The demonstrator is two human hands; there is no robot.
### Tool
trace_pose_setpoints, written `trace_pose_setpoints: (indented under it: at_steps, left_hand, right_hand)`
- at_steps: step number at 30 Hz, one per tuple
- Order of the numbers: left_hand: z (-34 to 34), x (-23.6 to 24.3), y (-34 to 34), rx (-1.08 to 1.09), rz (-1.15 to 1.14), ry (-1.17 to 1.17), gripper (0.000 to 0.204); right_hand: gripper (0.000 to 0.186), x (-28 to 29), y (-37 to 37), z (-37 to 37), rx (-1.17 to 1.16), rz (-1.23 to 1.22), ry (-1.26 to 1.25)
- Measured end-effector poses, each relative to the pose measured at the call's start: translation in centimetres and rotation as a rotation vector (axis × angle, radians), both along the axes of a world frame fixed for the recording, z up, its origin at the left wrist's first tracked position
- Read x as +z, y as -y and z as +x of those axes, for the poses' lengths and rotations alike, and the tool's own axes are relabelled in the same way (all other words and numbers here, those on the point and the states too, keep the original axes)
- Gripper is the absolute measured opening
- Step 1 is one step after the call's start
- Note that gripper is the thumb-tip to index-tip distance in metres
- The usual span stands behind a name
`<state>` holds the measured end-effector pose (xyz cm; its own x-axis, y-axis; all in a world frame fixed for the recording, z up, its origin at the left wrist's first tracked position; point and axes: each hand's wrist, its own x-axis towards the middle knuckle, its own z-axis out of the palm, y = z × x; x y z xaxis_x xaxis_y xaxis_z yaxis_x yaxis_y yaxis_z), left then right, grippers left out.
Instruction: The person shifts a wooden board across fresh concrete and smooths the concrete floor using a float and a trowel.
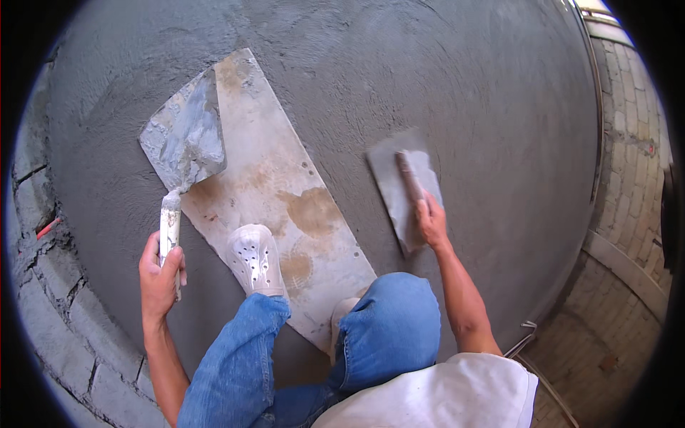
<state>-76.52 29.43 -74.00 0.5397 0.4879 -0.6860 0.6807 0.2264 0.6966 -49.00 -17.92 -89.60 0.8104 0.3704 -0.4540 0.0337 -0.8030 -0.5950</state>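
My left hand [161,274] is closed round the pale handle of a brick trowel [189,132]. Its broad blade, smeared with wet mortar, reaches over the left edge of a stained flat board [260,143]. On the right, my right hand [430,220] grips the handle of a rectangular finishing trowel [399,189]. That trowel's plate lies against the wet grey cement surface [492,135], to the right of the board.
My light perforated clog [255,258] rests on the board, and the other clog [342,314] is partly hidden by my knee. A block wall [68,299] borders the cement on the left. Another block wall [628,143] stands on the right, near a thin bent metal rod [524,339].
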Motion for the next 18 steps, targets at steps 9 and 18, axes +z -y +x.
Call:
trace_pose_setpoints:
  at_steps: [9, 18]
  left_hand:
    - [-0.2, 1.3, -1.8, 0.002, -0.019, -0.124, 0.034]
    - [1.9, 1.6, -1.0, -0.019, -0.104, -0.092, 0.037]
  right_hand:
    - [0.03, -5.1, -21.6, 21.0, -0.266, 0.29, -0.018]
    - [0.039, -4.8, -33.0, 15.2, 0.18, 0.249, 0.176]
